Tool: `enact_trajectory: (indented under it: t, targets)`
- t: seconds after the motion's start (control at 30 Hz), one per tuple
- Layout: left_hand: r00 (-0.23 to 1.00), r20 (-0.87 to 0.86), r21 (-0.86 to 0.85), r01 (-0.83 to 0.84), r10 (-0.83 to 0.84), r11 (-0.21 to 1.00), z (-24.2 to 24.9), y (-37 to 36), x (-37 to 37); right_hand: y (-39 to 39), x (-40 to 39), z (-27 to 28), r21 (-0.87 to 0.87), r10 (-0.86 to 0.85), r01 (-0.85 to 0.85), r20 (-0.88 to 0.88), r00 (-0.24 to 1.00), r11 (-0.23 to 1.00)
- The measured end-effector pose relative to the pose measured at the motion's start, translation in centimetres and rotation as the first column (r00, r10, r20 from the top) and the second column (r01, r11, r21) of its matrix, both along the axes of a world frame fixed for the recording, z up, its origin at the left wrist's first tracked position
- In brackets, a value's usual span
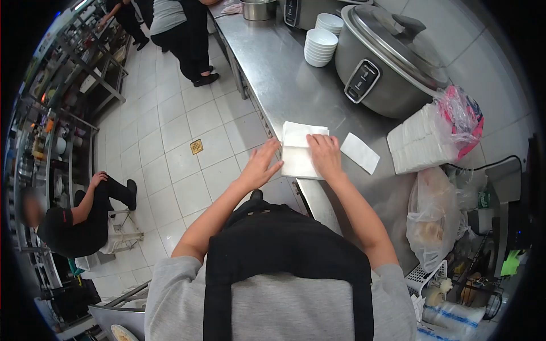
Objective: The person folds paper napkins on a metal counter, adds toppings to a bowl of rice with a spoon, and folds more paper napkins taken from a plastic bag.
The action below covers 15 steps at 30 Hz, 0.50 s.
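Note:
A stack of white paper napkins lies at the edge of the steel counter. At its left side is my left hand, fingers spread and holding nothing. My right hand rests on the stack's right part, its fingers bent down over the paper; the fingertips are close together. One folded napkin lies apart on the counter, to the right of my right hand. Further right stands a large pack of white napkins with torn clear and pink plastic at one end.
On the steel counter are stacked white bowls, a large rice cooker and a metal pot. A plastic bag lies at the right. One person sits at the left; others stand farther back.

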State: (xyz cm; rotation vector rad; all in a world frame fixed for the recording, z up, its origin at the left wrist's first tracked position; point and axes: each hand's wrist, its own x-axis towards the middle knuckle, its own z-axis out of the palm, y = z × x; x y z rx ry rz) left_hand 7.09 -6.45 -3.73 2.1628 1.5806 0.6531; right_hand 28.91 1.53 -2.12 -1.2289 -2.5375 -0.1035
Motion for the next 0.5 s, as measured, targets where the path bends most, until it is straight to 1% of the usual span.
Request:
enact_trajectory:
  t: [0.03,0.07,0.1,0.17,0.23,0.27,0.33,0.37,0.4,0.43,0.5]
  targets:
    - [0.981,0.184,0.011,-0.059,0.056,0.998,-0.3,-0.2,0.0,0.6,0.3,0.6,-0.087,-0.029,0.023,-0.062,0.998,0.996]
    - [0.980,0.193,0.012,-0.048,0.045,0.999,0.1,-0.5,-0.1,1.1,0.8,1.3,-0.173,-0.063,0.042,-0.119,0.991,0.984]
    - [0.973,0.222,0.026,-0.067,0.059,0.997,0.5,-1.0,-0.4,1.4,1.8,1.9,-0.173,-0.073,0.053,-0.108,0.991,0.984]
    - [0.962,0.263,0.031,-0.081,0.070,0.996,0.9,-1.9,-1.0,1.8,5.0,3.3,0.012,-0.176,0.197,-0.398,0.900,0.980]
    - [0.953,0.279,0.001,-0.120,0.115,0.993,0.9,-2.6,-1.7,1.3,8.2,4.8,0.153,-0.205,0.285,-0.397,0.895,0.946]
    - [0.950,0.285,-0.021,-0.126,0.127,0.992,1.2,-2.9,-1.7,1.2,9.6,4.5,0.157,-0.206,0.284,-0.386,0.899,0.946]
    - [0.946,0.296,-0.047,-0.122,0.131,0.991,1.8,-3.1,-1.3,0.7,12.0,2.1,0.237,-0.271,0.339,-0.276,0.922,0.911]
    - [0.946,0.295,-0.073,-0.119,0.135,0.990,1.9,-3.3,-1.1,0.0,12.5,0.1,0.237,-0.271,0.336,-0.270,0.924,0.911]
    - [0.944,0.300,-0.074,-0.120,0.137,0.990,1.8,-3.3,-0.9,-0.6,13.1,-2.2,0.151,-0.298,0.322,-0.161,0.941,0.935]
    - [0.947,0.298,-0.065,-0.103,0.117,0.993,1.8,-3.0,-0.6,-1.1,13.0,-3.0,0.065,-0.312,0.314,-0.049,0.949,0.947]
    - [0.948,0.300,-0.056,-0.090,0.103,0.994,1.7,-2.6,-0.3,-1.1,13.4,-4.0,0.056,-0.312,0.315,-0.058,0.948,0.947]
